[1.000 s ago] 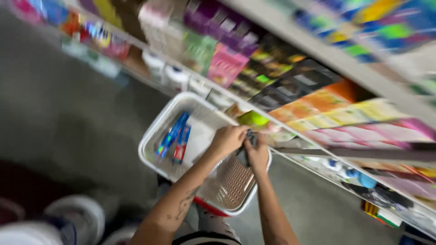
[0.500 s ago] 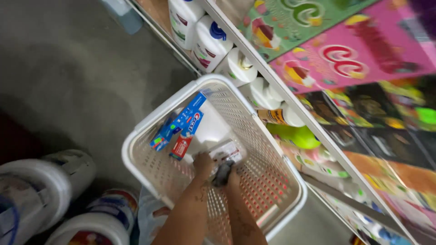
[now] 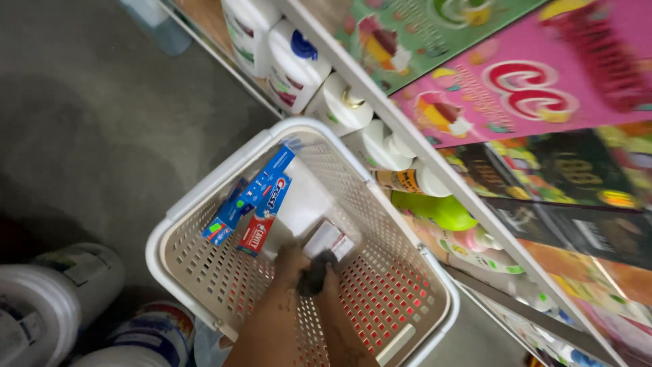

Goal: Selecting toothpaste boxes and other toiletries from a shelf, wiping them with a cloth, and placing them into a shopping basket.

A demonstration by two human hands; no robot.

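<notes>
Both hands have sunk deeper into the white basket [image 3: 204, 197]: left hand [image 3: 291, 261] and right hand [image 3: 331, 277] together grip a dark object [image 3: 314, 272] beside the toothpaste boxes [image 3: 255, 204].

Both forearms reach forward from the bottom edge of the view, close together and nearly parallel. The left hand [image 3: 291, 261] and the right hand [image 3: 331, 277] meet at the fingertips, pressed side by side with fingers curled down around a small dark object [image 3: 314, 272] between them.
</notes>
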